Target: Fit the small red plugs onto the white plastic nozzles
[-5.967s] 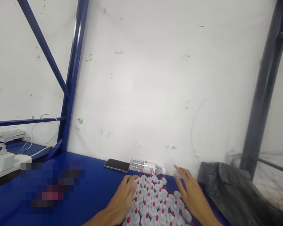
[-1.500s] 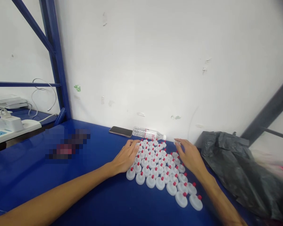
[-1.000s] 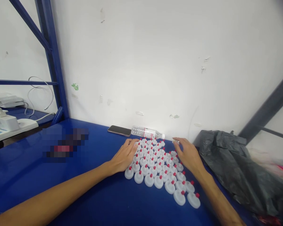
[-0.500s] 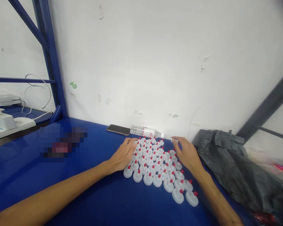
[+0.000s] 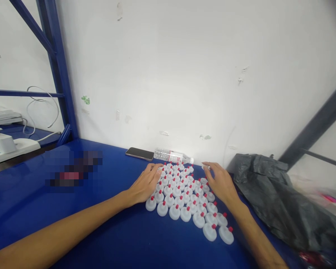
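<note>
Several small, flat, round white bottles with red caps (image 5: 177, 191) stand close together on the blue table. My left hand (image 5: 146, 184) lies along the left edge of this cluster. Its fingers are stretched forward, and its thumb touches the bottles at the side. At the far right of the cluster is my right hand (image 5: 220, 182), its thumb and fingers around a whitish bottle (image 5: 205, 167). The fingers mostly hide that one. Two bottles sit nearest to me at the front right, below my right wrist.
A phone (image 5: 140, 153) and a clear water bottle (image 5: 172, 155) lie against the white wall. On the right is a crumpled black plastic bag (image 5: 274, 198). A power strip (image 5: 19, 147) with cables is at the left, beside a blue metal frame (image 5: 57, 71). A blurred patch covers something on the left.
Compared with 6 seconds ago, the view has tilted down and shows more of the table and the front bottles. Over the last second, hands and bottles hold their places while the view drifts slightly.
</note>
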The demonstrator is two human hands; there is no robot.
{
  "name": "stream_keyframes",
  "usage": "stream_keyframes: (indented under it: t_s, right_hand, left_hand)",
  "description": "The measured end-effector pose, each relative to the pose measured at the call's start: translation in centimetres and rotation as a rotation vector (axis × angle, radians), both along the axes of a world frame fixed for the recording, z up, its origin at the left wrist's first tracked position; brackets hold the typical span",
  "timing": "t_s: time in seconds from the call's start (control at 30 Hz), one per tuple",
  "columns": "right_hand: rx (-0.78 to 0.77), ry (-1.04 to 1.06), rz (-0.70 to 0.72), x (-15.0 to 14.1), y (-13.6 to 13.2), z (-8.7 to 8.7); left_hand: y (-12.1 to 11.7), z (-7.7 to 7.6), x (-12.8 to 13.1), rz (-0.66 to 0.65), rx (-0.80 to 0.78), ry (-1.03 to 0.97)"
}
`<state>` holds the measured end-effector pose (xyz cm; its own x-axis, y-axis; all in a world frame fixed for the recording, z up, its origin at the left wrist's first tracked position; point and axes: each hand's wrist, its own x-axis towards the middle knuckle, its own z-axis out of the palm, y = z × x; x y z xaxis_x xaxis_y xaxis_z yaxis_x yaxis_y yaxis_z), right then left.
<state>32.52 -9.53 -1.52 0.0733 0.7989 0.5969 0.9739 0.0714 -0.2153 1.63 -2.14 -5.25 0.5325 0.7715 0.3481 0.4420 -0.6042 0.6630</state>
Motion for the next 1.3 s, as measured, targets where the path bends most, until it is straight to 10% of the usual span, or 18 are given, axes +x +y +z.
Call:
stream_keyframes:
  t_s: [1.3]
  right_hand:
    - [0.016,-0.026,0.028,-0.08,0.18,-0.29]
  left_hand:
    - [0.02,0.03,-0.04,0.001,0.004,0.022]
